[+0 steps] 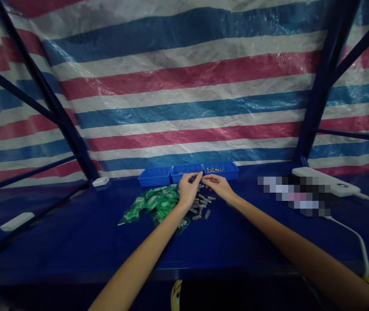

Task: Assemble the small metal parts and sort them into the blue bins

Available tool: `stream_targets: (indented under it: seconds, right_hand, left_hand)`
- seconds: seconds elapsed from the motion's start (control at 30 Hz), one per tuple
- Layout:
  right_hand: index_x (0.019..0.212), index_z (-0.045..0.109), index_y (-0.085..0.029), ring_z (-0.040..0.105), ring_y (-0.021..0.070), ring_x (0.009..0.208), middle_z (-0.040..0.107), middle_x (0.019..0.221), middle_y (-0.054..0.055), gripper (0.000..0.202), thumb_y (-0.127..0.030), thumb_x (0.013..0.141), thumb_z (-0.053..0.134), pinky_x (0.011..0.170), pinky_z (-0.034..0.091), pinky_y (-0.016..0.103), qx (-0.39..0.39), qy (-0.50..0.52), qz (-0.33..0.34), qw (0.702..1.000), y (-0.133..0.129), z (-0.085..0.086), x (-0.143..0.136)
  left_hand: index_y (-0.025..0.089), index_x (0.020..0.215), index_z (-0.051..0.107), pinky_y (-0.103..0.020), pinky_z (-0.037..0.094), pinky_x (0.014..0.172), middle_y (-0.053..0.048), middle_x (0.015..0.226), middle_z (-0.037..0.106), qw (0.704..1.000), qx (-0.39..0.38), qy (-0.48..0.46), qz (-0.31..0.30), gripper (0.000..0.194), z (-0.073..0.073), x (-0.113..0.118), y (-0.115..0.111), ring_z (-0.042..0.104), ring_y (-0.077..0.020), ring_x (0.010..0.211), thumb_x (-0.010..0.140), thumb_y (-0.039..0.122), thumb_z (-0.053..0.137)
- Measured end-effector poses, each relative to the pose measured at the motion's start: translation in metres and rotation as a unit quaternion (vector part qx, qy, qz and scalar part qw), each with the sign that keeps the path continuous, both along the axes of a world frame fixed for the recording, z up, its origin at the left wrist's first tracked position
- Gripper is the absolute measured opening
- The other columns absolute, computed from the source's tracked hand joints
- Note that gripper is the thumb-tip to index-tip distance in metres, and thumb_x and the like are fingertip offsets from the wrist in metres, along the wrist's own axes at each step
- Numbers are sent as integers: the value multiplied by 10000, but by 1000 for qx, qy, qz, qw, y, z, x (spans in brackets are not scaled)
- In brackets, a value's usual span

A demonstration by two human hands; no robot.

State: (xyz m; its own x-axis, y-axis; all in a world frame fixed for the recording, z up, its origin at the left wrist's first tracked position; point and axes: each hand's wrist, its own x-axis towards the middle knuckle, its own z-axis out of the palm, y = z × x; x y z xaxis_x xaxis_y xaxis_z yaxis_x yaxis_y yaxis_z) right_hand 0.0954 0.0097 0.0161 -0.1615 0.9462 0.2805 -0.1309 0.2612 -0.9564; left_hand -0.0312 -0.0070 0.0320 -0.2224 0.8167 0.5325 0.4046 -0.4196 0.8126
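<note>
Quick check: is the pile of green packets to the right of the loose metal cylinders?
No, the green packets lie to the left of the loose metal cylinders.

We can't tell if the left hand (188,190) and right hand (219,186) have anything between their fingers (198,178), way too tiny. The left one's hiding bits of the middle blue bin (175,177) and metal cylinders (207,214), pixelation masks some item (294,196), and 2 forearms (152,255) get cut off.

Dim light, glare on striped sheeting (187,77), dark blurred edges, pixelated patch (294,195)
</note>
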Motion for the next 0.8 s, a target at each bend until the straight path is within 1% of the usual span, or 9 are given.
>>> stream_targets:
  seconds: [0.07, 0.17, 0.3, 0.4, 0.47, 0.53, 0.6, 0.7, 0.8]
  right_hand:
    - [806, 661, -168, 554, 107, 607, 658, 733, 20, 290, -404, 638, 677, 534, 401, 212, -9, 15, -12, 1000, 1, 1, 1]
    - [797, 663, -171, 543, 100, 605, 658, 753, 24, 324, -450, 633, 676, 544, 407, 211, -27, 38, -24, 999, 2, 2, 3]
    - [704, 653, -161, 499, 87, 540, 594, 610, -13, 368, -510, 593, 688, 530, 392, 213, -28, 51, -45, 997, 6, 2, 6]
    - [650, 635, -156, 488, 84, 521, 556, 552, -28, 377, -520, 575, 697, 527, 393, 216, -31, 64, -68, 995, 11, 2, 9]
    - [658, 636, -156, 511, 87, 541, 588, 593, -14, 356, -492, 570, 712, 541, 411, 218, -43, 74, -76, 993, 14, 2, 10]
    - [690, 642, -157, 538, 94, 565, 626, 641, 7, 324, -444, 567, 727, 554, 428, 222, -58, 79, -72, 993, 17, 2, 11]
    - [750, 655, -161, 559, 102, 581, 649, 666, 19, 304, -401, 577, 729, 560, 439, 226, -64, 77, -57, 993, 18, 1, 11]
    - [818, 685, -166, 559, 101, 573, 649, 659, 14, 292, -383, 621, 698, 561, 443, 233, -44, 52, -34, 997, 18, 0, 8]
    - [750, 704, -149, 548, 104, 549, 625, 610, 12, 261, -390, 652, 679, 562, 446, 244, -31, 7, -39, 999, 17, 4, 3]
  left_hand:
    - [157, 779, 701, -270, 430, 749, -59, 819, 662, 1000, -3, 4, 11, 307, 0, 0, 1, 579, -157, 793, 733, 439, 587]
    - [150, 754, 700, -269, 431, 728, -64, 804, 655, 1000, -16, 19, 6, 322, -3, 0, 1, 584, -163, 784, 742, 446, 575]
    - [161, 761, 700, -274, 425, 717, -47, 752, 639, 993, -31, 112, -28, 344, -6, 3, -2, 572, -154, 736, 784, 455, 522]
    - [193, 842, 695, -314, 411, 779, -45, 820, 636, 967, -44, 244, -61, 321, -9, 6, -8, 560, -173, 792, 756, 472, 561]
    - [210, 861, 685, -375, 378, 852, -51, 892, 629, 939, -52, 332, -67, 334, -13, 8, -12, 538, -216, 896, 702, 496, 617]
    - [217, 845, 676, -419, 352, 881, -54, 932, 617, 914, -63, 394, -70, 329, -17, 11, -15, 502, -254, 972, 679, 498, 638]
    - [219, 829, 668, -423, 355, 872, -55, 940, 611, 896, -75, 431, -78, 272, -20, 13, -16, 481, -264, 997, 706, 458, 627]
    - [212, 828, 660, -417, 359, 864, -57, 949, 604, 885, -75, 453, -81, 209, -24, 15, -15, 480, -261, 997, 750, 395, 597]
    - [206, 851, 657, -411, 356, 868, -62, 974, 601, 886, -75, 449, -89, 218, -25, 16, -15, 495, -254, 992, 762, 394, 592]
